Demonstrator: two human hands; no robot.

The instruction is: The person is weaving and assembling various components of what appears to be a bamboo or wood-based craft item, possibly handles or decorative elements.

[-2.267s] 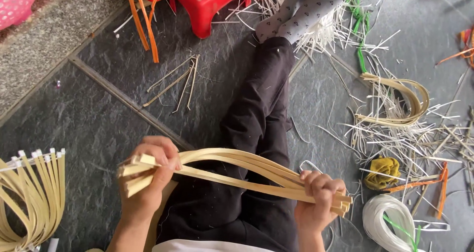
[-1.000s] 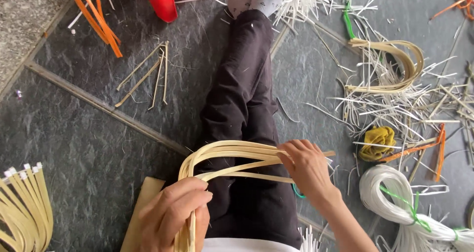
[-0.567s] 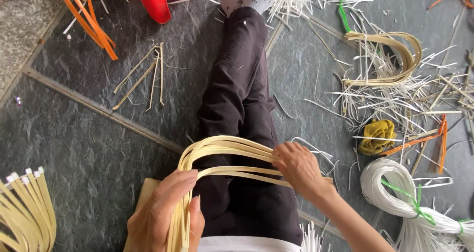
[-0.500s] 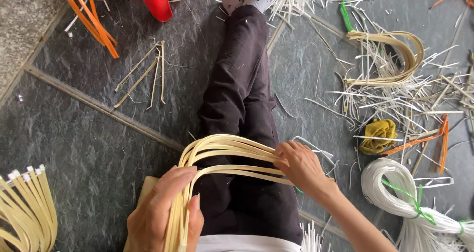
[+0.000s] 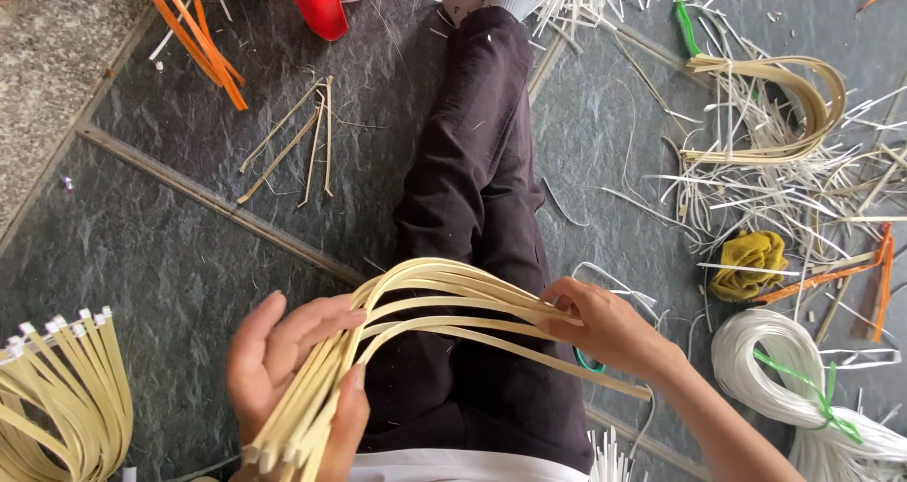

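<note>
Dark slate floor [image 5: 170, 284], L hand [image 5: 283, 369] loosely cupping strip bundle [image 5: 425, 298], ends cut off, R hand [image 5: 609, 326] pinching it.

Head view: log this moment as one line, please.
left hand: holds ends of bamboo strips | right hand: fingers pinch the bent strips | nearby: black trousers, white cord coil

The pale yellow strips [image 5: 444, 298] look like split bamboo — smooth, matt, thin. The floor [image 5: 170, 255] is dark slate-like stone, rough and dull. The trousers [image 5: 472, 180] are matt black cloth; the white coil [image 5: 756, 359] seems glossy plastic cord — the yellow rag [image 5: 748, 263] coarse cloth.
</note>
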